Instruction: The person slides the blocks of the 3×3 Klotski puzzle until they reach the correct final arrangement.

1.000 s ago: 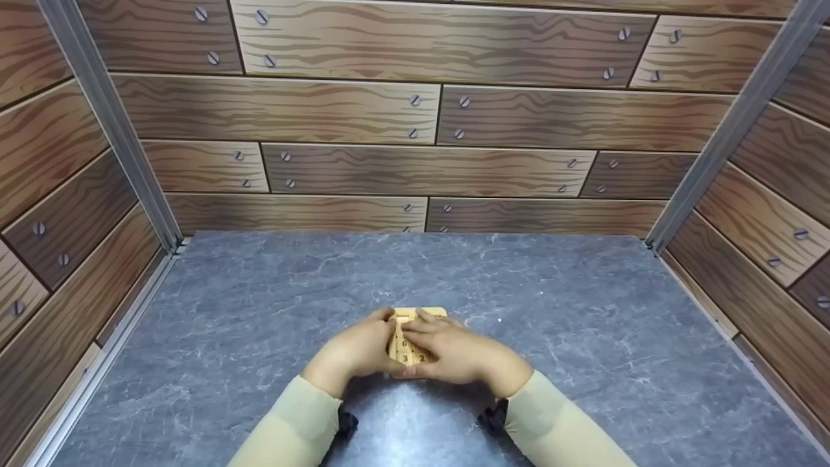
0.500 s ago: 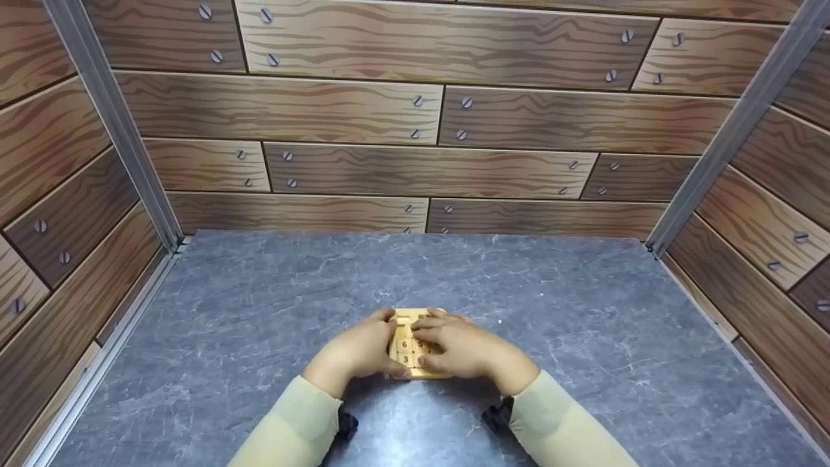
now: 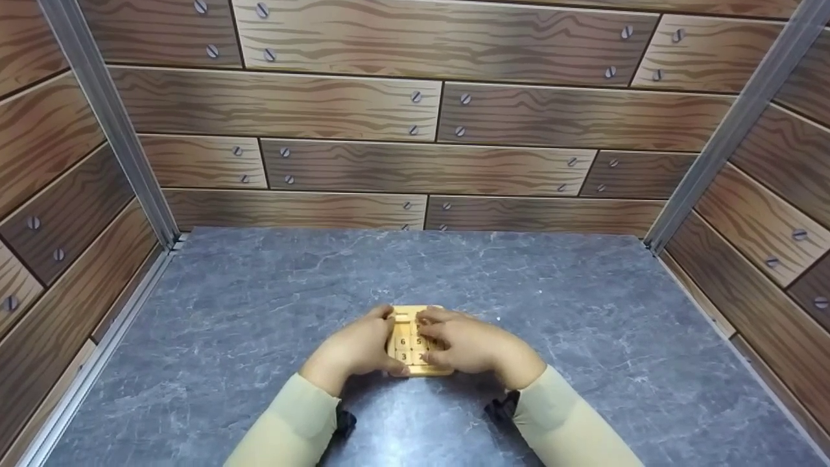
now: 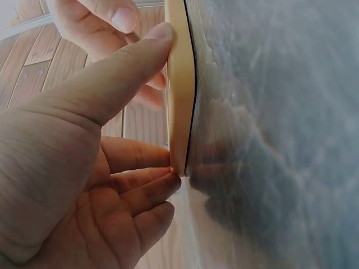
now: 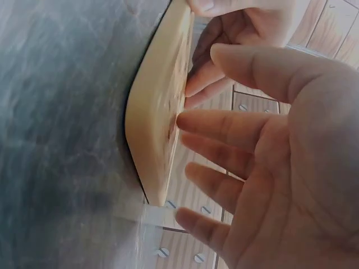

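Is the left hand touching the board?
Touching: the left wrist view shows the left hand with its thumb against the board, no gap visible.

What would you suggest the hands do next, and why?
Perhaps the right hand should slide the yellow wooden tile marked 6 forward: the spot beyond looks vacant, and the left hand holds the yellow rectangular wooden puzzle.

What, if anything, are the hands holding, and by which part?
The left hand holds the number board by its left side; the right hand seems to touch its face without gripping.
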The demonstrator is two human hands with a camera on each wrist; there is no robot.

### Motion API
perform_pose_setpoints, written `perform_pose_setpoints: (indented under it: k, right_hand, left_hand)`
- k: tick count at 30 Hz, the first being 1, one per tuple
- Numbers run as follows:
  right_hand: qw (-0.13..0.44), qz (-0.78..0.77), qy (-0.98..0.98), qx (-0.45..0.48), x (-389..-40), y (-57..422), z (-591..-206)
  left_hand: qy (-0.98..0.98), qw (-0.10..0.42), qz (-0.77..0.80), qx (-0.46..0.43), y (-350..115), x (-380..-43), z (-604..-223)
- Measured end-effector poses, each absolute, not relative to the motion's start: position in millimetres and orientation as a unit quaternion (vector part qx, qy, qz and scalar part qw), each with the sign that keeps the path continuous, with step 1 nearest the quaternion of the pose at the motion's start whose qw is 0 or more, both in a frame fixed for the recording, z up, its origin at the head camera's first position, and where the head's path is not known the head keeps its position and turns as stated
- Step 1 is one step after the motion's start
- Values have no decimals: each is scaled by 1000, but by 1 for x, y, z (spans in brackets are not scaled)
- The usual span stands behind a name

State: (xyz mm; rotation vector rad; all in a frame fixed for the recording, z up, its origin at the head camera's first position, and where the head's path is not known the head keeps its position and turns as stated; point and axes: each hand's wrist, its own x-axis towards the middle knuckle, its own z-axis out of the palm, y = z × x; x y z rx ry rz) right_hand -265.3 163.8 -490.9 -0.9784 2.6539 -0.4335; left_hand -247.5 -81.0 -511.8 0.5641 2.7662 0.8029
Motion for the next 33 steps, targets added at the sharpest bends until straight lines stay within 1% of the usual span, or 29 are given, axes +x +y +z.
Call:
perform_pose_setpoints:
  k: [3,10,16,25,33]
  right_hand:
    - [143,-153,912,-352,-263,162,-489]
    - [150,-134,886,-418,-258,152,-492]
    - [153,-131,895,-399,-258,152,-495]
    - [166,-151,897,-381,-266,158,-500]
    - [165,-147,903,-370,-268,163,-502]
  left_hand:
    - [937,103,275,190,-82,-247,-511]
    - [935,98,277,198,-83,-246,-513]
    - [936,92,270,206,-82,-246,-512]
    - [937,98,266,203,-81,-247,-510]
    - [940,99,261,198,-81,-248,-510]
